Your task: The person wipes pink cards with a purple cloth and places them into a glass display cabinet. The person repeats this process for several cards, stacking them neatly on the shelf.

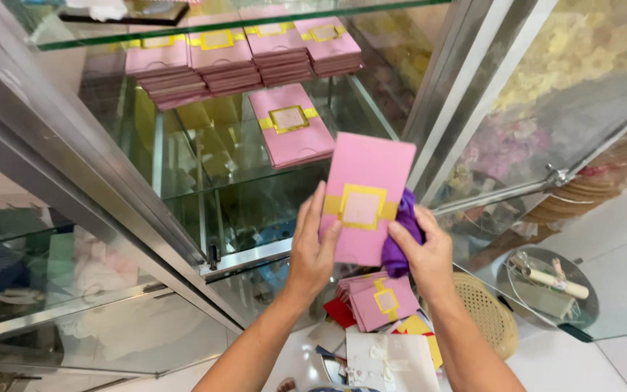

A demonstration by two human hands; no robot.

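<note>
While both hands are raised in front of the open glass cabinet [183, 145], they hold one pink card box [366, 197] between them. It is a flat pink rectangle with a yellow band and a square yellow frame on its face. Its long axis stands nearly upright, leaning a little to the right at the top, and its face is turned toward the camera.

The left hand [312, 250] grips the lower left edge, with the thumb on the front near the yellow band and the fingers closed behind. The right hand [424, 254] is at the lower right edge; it is closed around a bunched purple cloth [399, 239], which is pressed against the side of the box. Both hands are equally near to the box, one on each side.

Beyond the box, on the glass shelf [255, 174], one similar pink box [291, 125] lies flat near the front edge, and four stacks of pink boxes [241, 54] stand in a row toward the back edge. Below the hands, more pink boxes [382, 299] lie on a heap of red, yellow and white cards, beside a woven basket [488, 312].
</note>
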